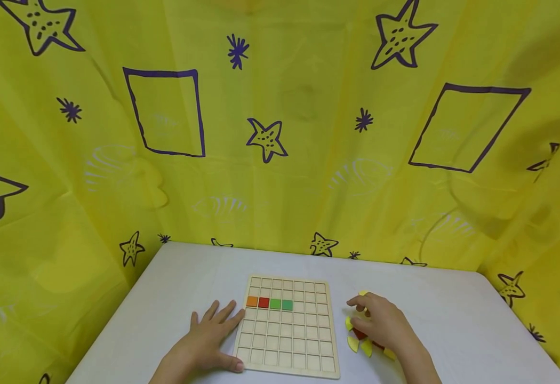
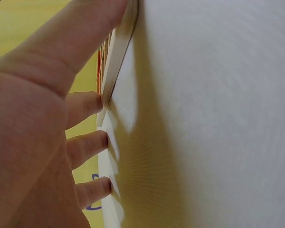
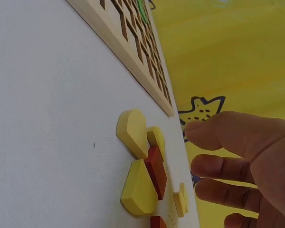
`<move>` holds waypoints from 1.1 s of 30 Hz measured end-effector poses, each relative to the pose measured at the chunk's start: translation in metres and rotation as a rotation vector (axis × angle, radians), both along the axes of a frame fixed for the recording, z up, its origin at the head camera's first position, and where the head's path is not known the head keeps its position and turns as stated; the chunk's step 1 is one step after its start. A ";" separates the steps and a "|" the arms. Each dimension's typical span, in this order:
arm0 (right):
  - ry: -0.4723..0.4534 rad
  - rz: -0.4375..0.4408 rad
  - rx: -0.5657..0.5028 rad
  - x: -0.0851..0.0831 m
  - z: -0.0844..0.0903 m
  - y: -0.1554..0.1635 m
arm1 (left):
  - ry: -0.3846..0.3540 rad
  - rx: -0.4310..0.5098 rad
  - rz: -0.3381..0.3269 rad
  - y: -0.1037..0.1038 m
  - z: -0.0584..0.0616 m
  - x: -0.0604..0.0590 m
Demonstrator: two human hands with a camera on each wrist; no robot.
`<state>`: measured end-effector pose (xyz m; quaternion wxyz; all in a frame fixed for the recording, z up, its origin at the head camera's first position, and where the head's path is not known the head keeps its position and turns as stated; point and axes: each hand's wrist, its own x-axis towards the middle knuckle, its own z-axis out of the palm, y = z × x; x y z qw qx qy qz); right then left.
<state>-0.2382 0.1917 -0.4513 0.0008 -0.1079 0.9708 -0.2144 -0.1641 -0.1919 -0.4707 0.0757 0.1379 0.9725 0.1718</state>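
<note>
A wooden grid board (image 1: 286,336) lies on the table, with an orange square tile (image 1: 252,302), a red one (image 1: 263,303) and two green ones (image 1: 281,304) side by side in one row. My left hand (image 1: 205,336) is spread at the board's left edge, thumb and index finger against its side. Over the loose pieces on the right hovers my right hand (image 1: 381,320), fingers loosely bent and holding nothing. Beneath it lie several yellow pieces with rounded edges (image 3: 140,187) and some red pieces (image 3: 156,172), partly hidden in the head view.
A white cloth (image 1: 203,266) covers the table. Yellow curtains (image 1: 299,186) printed with starfish and frames hang behind it and along both sides.
</note>
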 end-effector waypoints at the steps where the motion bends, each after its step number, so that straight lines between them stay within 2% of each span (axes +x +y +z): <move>1: -0.018 -0.004 -0.001 0.000 0.000 0.001 | -0.001 0.000 0.000 0.000 0.000 0.000; 6: -0.077 0.006 0.001 0.000 0.004 0.007 | -0.006 0.000 0.004 -0.001 -0.001 0.000; 11: -0.135 0.067 -0.012 0.002 0.006 0.015 | -0.001 -0.001 0.002 -0.001 -0.001 0.001; 18: -0.245 0.154 -0.107 0.003 0.004 0.025 | 0.007 0.015 0.001 0.000 0.002 0.002; 33: -0.304 0.238 -0.181 0.001 -0.003 0.032 | -0.016 0.009 0.011 0.001 0.001 0.000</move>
